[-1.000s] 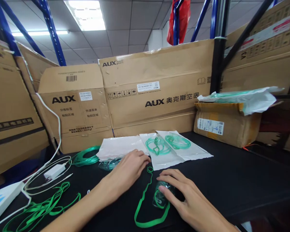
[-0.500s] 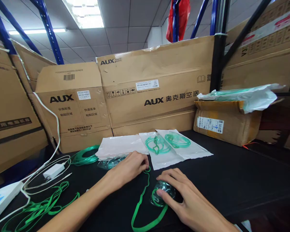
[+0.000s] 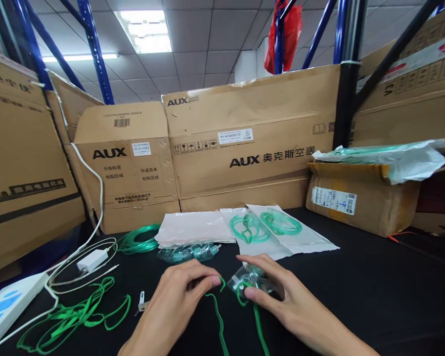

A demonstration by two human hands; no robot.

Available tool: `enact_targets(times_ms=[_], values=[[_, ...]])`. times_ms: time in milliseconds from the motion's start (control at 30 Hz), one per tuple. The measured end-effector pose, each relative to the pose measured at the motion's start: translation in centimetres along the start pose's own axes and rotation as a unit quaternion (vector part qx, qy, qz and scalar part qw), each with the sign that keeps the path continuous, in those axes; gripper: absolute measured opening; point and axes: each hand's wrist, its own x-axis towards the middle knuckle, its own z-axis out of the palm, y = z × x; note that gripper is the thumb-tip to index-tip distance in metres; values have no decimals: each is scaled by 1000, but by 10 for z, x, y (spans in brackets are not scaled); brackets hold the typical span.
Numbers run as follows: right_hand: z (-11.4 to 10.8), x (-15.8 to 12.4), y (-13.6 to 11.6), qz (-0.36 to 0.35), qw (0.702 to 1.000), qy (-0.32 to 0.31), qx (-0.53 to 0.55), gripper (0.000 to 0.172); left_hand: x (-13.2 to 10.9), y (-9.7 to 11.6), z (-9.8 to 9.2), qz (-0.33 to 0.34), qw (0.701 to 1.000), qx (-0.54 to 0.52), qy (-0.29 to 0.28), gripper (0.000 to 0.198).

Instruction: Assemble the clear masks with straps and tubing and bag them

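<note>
My right hand (image 3: 282, 301) is closed round a clear plastic mask (image 3: 250, 279), lifted a little off the black table (image 3: 374, 296). My left hand (image 3: 180, 296) pinches the end of the green elastic strap (image 3: 220, 321) close beside the mask. The strap hangs down from both hands toward the bottom edge. Several clear green-tinted masks (image 3: 187, 252) lie just beyond my left hand, in front of a stack of white bags (image 3: 196, 227).
Two sealed bags with green tubing (image 3: 267, 225) lie past my hands. A coil of green tubing (image 3: 139, 240), loose green straps (image 3: 74, 316), a white charger with cable (image 3: 92, 259) and a small metal clip (image 3: 141, 301) sit at left. AUX cartons (image 3: 244, 143) wall the back; an open box (image 3: 359, 198) stands right.
Both hands drew nearer to me and closer together. My right hand lifted the mask off the table; my left hand brought the strap end up to the mask, so the loop no longer lies flat.
</note>
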Motion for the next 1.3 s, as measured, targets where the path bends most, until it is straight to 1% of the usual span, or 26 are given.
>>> enact_targets(times_ms=[67, 133, 200, 233, 267, 300, 333, 400, 500, 533, 600, 667, 733, 867, 1100, 1300], values=[[3, 13, -9, 1, 997, 23, 70, 39, 1, -3, -4, -2, 999, -9, 41, 20], [3, 25, -18, -2, 990, 74, 120, 36, 4, -1, -14, 6, 993, -6, 121, 16], [2, 34, -24, -21, 980, 137, 145, 35, 5, 5, -26, 26, 975, 18, 221, 13], [2, 36, -24, -31, 976, 160, 147, 35, 5, 8, -31, 40, 965, 37, 257, 14], [3, 36, -22, -37, 973, 176, 143, 34, 4, 11, -33, 57, 958, 57, 276, 16], [4, 34, -19, -36, 973, 184, 134, 34, 3, 13, -33, 74, 955, 71, 280, 17], [7, 31, -14, -27, 975, 182, 124, 34, 0, 14, -29, 91, 956, 79, 269, 17], [13, 20, -2, 5, 979, 163, 122, 36, -5, 13, -15, 117, 964, 72, 226, 17], [21, 3, 8, 53, 974, 86, 202, 39, -12, 7, 12, 116, 979, 56, 159, 17], [23, -1, 9, 61, 969, 64, 231, 40, -14, 5, 18, 108, 982, 52, 147, 17], [25, -5, 6, 66, 959, 33, 273, 42, -17, 3, 26, 94, 984, 44, 145, 15], [25, -6, 2, 63, 954, 9, 293, 43, -19, 2, 29, 93, 982, 34, 160, 14], [25, -7, 1, 61, 954, -5, 292, 41, -20, 2, 29, 108, 980, 22, 166, 14], [27, -8, 3, 65, 962, -32, 262, 46, -22, 0, 30, 143, 980, 5, 137, 23], [27, -10, 3, 71, 959, -68, 264, 42, -25, -3, 35, 119, 985, -23, 121, 13], [25, -11, 5, 71, 955, -98, 269, 43, -25, 0, 35, 110, 983, -7, 148, 11]])
